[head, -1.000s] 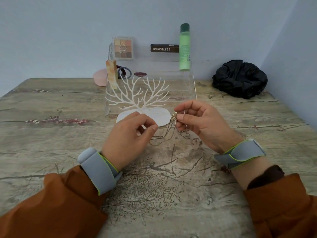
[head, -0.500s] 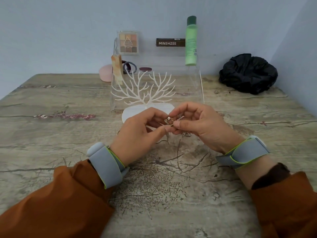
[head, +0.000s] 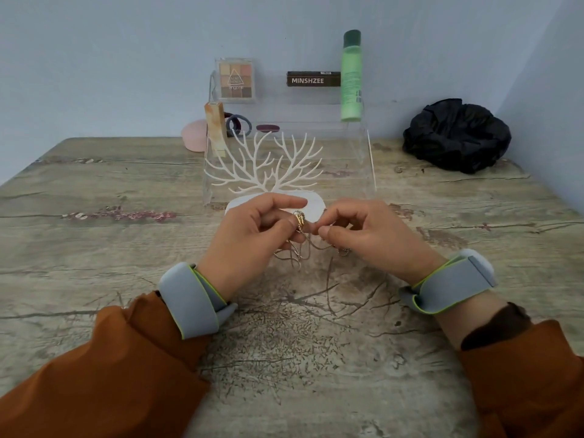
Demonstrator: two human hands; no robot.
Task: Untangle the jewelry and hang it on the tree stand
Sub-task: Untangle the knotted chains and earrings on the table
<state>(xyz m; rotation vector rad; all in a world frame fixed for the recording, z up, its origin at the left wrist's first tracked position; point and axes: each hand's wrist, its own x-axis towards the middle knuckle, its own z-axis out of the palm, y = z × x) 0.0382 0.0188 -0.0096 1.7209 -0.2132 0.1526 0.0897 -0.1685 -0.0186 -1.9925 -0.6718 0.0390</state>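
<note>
A tangle of thin chains with a small gold pendant (head: 299, 217) hangs between my two hands just above the table. My left hand (head: 249, 235) pinches the pendant end between thumb and fingers. My right hand (head: 366, 235) pinches a chain strand beside it, and loops of chain (head: 295, 256) droop down to the wood. The white branching tree stand (head: 271, 165) rises right behind my hands on its oval base; nothing hangs on its branches.
A clear acrylic shelf (head: 368, 159) behind the stand carries an eyeshadow palette (head: 236, 79), a brown box (head: 313, 80), a green bottle (head: 350, 77) and hair ties (head: 238, 124). A crumpled black bag (head: 455, 134) lies at the back right. The wooden table (head: 94, 248) meets the walls.
My hands came together over the jewelry; the left hand took hold of the pendant end that the right held alone a second ago. The view shifted slightly downward and closer.
</note>
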